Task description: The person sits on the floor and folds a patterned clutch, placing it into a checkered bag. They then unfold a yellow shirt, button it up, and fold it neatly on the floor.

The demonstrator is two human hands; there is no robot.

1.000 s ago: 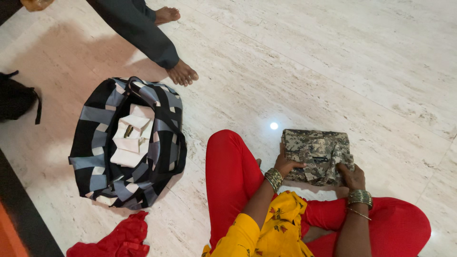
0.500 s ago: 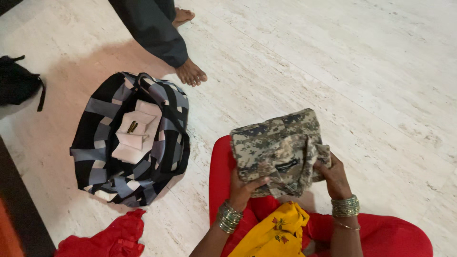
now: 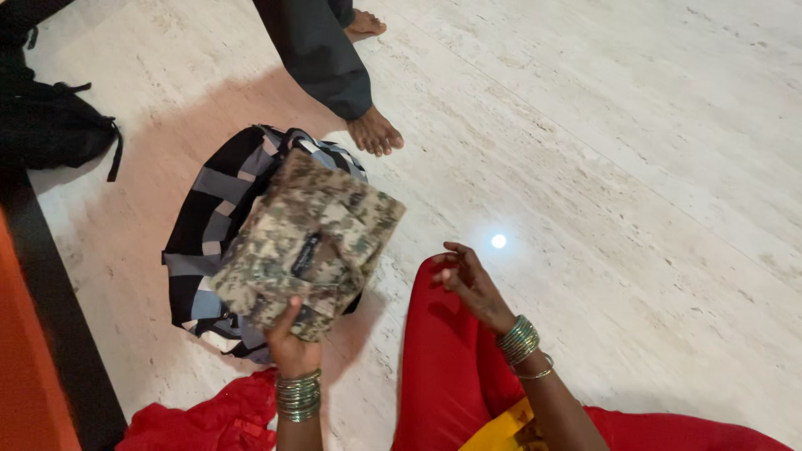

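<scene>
Pale marble-look floor (image 3: 635,125) all over, with a bright light spot (image 3: 499,241) reflecting near the middle. Someone else's bare foot (image 3: 376,134) and dark trouser leg (image 3: 322,50) up top. Black backpack (image 3: 54,125) at upper left, and a crumpled red cloth (image 3: 209,422) at the bottom left edge.

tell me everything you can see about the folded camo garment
The camo garment is a cloth piece in a pixelated tan, brown and green print, folded into a thick, roughly square bundle. A small dark label sits near its middle. It is held in the air, tilted, over the patchwork bag on the floor. Only the left hand grips it, at its lower edge; the right hand is open and apart from it.
</scene>
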